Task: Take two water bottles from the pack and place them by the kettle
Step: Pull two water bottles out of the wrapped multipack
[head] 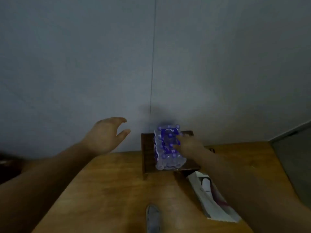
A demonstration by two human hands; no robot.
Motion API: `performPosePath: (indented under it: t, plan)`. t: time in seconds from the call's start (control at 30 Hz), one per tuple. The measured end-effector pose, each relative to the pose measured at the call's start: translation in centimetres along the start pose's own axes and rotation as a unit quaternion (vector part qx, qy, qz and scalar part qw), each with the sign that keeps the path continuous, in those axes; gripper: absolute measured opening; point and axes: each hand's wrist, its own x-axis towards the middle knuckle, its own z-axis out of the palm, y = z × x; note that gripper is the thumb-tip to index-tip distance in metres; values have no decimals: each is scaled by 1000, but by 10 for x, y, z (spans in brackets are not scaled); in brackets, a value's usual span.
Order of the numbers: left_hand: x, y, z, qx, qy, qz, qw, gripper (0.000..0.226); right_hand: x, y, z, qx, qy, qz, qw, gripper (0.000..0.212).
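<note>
A shrink-wrapped pack of water bottles [165, 147] with purple caps and a purple label lies on a small dark wooden stool [147, 153] against the wall. My right hand [186, 144] rests on the pack's right side, fingers touching the wrap on top; whether it grips a bottle is blurred. My left hand [106, 134] hovers in the air to the left of the pack, fingers spread, holding nothing. No kettle shows in this view.
The stool stands on a wooden floor [104, 190]. A white and pink package [210, 195] lies on the floor right of the stool. A grey slipper [152, 217] is at the bottom. A dark object [8, 165] sits at the left edge.
</note>
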Motion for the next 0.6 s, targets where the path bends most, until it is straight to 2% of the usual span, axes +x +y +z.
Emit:
performPosePath:
  t: [0.17, 0.4, 0.53, 0.6]
  plan:
    - [28, -10, 48, -30, -45, -48, 997, 56, 64, 27, 49, -19, -76, 69, 995, 49]
    - [43, -30, 95, -40, -58, -86, 994, 55, 134, 37, 96, -128, -146, 45, 980, 48]
    - [44, -39, 107, -42, -43, -102, 993, 49, 154, 44, 113, -122, -177, 72, 974, 41]
    - [43, -42, 112, -53, -50, -108, 992, 49, 160, 49, 120, -121, -163, 79, 976, 39]
